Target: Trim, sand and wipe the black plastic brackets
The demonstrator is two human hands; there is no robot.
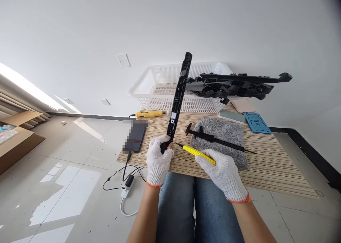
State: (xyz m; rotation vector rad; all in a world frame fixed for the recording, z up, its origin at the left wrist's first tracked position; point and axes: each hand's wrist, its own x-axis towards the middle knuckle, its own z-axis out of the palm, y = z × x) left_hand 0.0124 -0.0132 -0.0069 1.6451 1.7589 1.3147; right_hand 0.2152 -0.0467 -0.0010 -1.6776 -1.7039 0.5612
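Note:
My left hand [159, 160], in a white knit glove with an orange cuff, is closed round the lower end of a long black plastic strip [178, 97]. The strip stands tilted upright, its ribbed, hollow side facing me. In my gloved right hand [222, 170] is a slim knife [198, 154] with a yellow handle. Its thin dark tip points left, close to the strip's lower end by my left thumb; whether it touches I cannot tell. Black calipers [213, 138] lie on a grey cloth [231, 129] beyond the knife.
Behind, a white plastic basket [149, 97] carries a pile of black plastic parts [231, 87] jutting right. A yellow corded tool [149, 114], a dark tablet [135, 138], a blue card [257, 122] and a grey-green box [231, 116] lie on the striped table [279, 165]. Cables reach a power strip [128, 189].

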